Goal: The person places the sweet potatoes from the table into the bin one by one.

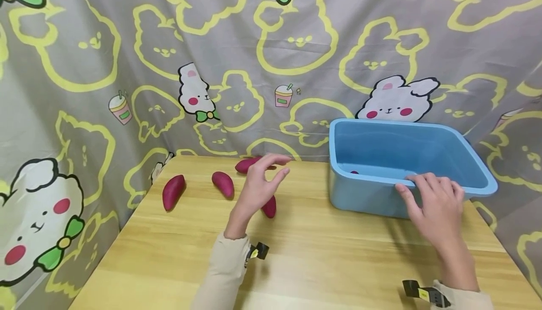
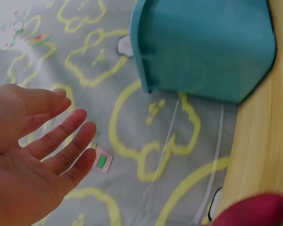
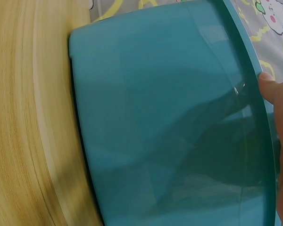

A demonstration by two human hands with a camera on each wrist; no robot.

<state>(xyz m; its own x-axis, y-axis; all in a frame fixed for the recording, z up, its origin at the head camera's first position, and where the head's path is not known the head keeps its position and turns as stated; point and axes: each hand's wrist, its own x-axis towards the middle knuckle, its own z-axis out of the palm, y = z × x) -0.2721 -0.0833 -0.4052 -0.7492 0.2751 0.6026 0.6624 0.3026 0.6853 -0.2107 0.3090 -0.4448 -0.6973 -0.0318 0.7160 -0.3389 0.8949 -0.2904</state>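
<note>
My left hand is raised over the left part of the table, fingers loosely bent and apart from the thumb, holding nothing; its bare palm shows in the left wrist view. Purple-red sweet potatoes lie around and beneath it: one behind the hand, another partly hidden by it, one just left and one farther left. My right hand grips the near rim of a blue plastic bin, fingers over the edge and thumb at the rim.
The bin stands at the back right of the wooden table, with a small dark red piece visible inside. A grey patterned curtain hangs behind the table and along its left side. Each wrist wears a strapped camera.
</note>
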